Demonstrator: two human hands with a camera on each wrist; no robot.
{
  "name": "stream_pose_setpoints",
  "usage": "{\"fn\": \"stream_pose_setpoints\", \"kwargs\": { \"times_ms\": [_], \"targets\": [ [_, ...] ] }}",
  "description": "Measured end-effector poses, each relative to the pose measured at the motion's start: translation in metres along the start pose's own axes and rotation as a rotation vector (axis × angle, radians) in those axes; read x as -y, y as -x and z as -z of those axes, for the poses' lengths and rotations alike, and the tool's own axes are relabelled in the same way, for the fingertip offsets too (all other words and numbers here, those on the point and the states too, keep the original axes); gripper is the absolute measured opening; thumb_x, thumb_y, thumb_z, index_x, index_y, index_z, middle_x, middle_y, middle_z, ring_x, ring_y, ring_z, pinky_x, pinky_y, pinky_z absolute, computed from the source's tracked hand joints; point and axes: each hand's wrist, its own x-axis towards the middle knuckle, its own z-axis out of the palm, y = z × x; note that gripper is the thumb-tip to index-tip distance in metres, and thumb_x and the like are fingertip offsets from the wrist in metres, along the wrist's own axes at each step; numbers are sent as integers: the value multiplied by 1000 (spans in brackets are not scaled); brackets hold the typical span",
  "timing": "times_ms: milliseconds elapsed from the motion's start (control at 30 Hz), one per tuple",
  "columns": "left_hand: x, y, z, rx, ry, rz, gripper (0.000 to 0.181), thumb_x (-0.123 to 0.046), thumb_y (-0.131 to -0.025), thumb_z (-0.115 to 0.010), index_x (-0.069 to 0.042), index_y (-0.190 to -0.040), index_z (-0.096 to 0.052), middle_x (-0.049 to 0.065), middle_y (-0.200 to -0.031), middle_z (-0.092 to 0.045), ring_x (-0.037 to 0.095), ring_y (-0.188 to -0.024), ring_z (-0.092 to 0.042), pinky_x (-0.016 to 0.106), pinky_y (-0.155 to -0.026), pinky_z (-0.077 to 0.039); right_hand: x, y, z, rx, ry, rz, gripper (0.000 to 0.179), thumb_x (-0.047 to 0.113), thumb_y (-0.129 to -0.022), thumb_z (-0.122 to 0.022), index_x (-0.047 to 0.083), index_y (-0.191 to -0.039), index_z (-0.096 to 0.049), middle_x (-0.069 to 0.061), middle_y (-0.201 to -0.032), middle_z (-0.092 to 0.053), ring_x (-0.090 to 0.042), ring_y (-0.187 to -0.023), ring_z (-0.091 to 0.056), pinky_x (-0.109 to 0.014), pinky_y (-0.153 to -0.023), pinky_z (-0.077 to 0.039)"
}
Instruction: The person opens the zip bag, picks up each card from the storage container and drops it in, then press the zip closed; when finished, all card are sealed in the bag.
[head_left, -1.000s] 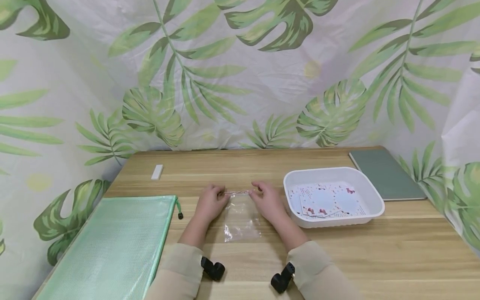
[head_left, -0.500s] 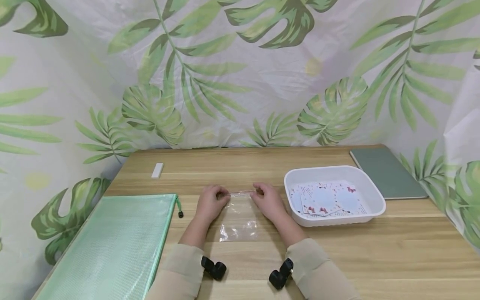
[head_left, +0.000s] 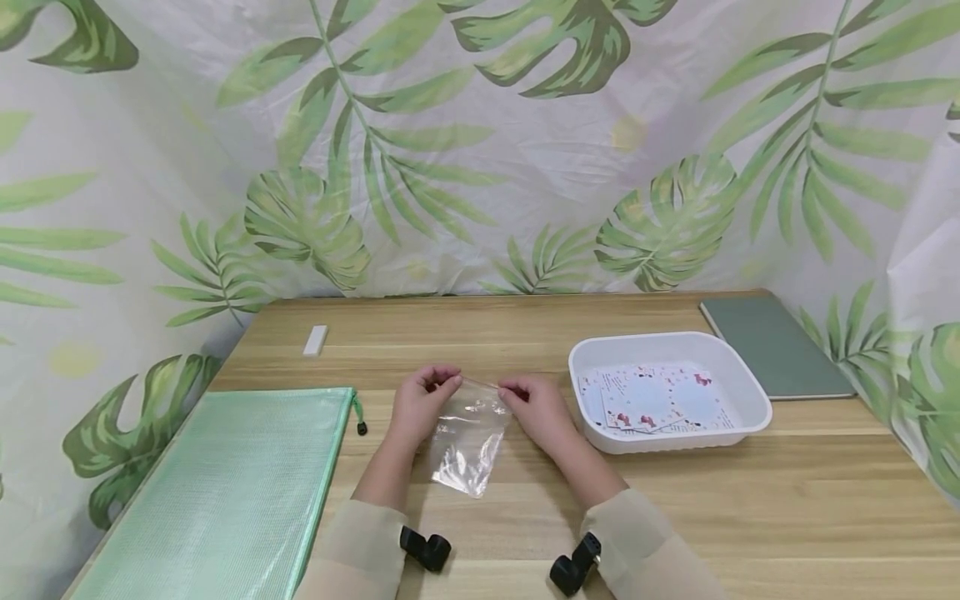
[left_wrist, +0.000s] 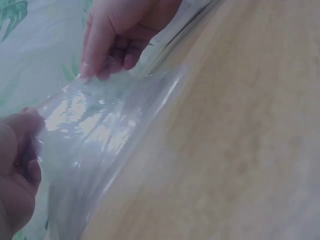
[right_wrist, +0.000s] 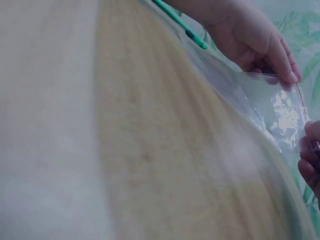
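Note:
A small clear plastic bag [head_left: 468, 450] with a thin reddish line along its top edge hangs between both hands over the middle of the table. My left hand [head_left: 422, 404] pinches the top left corner between thumb and fingers. At the top right corner, my right hand [head_left: 536, 408] pinches the same edge. In the left wrist view the bag [left_wrist: 95, 125] looks stretched between the two hands, with bright glare on its film. The right wrist view shows the bag [right_wrist: 285, 112] too, its reddish edge running from one hand to the other.
To the right stands a white tray [head_left: 750, 408] holding printed cards [head_left: 645, 400], with a grey-green notebook [head_left: 780, 350] behind it. A green mesh zip pouch [head_left: 225, 483] lies on the left. Farther back is a small white block [head_left: 315, 341]. A leaf-patterned curtain [head_left: 480, 150] surrounds the table.
The bag's lower end has swung toward me and tilted, and its film catches more glare. My left hand has risen slightly; both hands keep their pinch on the top edge.

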Motion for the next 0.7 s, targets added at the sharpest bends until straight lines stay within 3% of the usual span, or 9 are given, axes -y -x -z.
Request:
{"fn": "stream_pose_setpoints", "kwargs": {
  "times_ms": [167, 367, 433, 600, 700],
  "targets": [
    [-17, 6, 0, -7, 136, -49, 23, -9, -88, -70, 3, -107, -68, 2, -90, -69, 6, -82, -59, 17, -73, -48, 14, 17, 12, 15, -137, -19, 25, 21, -91, -68, 6, -110, -74, -9, -104, -75, -19, -96, -68, -32, -84, -55],
    [-34, 9, -8, 12, 245, -46, 28, -7, -86, -72, 6, -110, -65, -1, -87, -68, 8, -82, -61, 18, -74, -49, 28, 31, 29, 33, -267, -138, 21, 18, -87, -71, 4, -102, -76, -10, -97, -76, -9, -79, -65, -23, -71, -53],
    [-40, 11, -10, -13, 237, -38, 29, -9, -85, -74, 4, -110, -66, -2, -90, -67, 8, -83, -57, 18, -74, -46, 33, 34, 33, 11, -280, -171, 21, 17, -85, -72, 3, -100, -76, -9, -93, -75, -8, -75, -63, -24, -69, -52],
    [-60, 21, -14, -163, 257, -8, 21, -12, -83, -76, -1, -99, -68, -6, -83, -61, 10, -77, -49, 20, -66, -41, 43, 39, 40, -93, -293, -196, 18, 17, -85, -74, 3, -97, -77, -6, -88, -74, -8, -72, -58, -24, -65, -49],
    [-71, 27, -16, -156, 335, 20, 16, -11, -85, -74, 1, -93, -67, -7, -74, -61, 8, -70, -54, 19, -62, -45, 47, 41, 41, -142, -308, -160, 18, 15, -85, -74, 3, -97, -77, -8, -90, -75, -7, -73, -58, -21, -64, -48]
  ]
}}
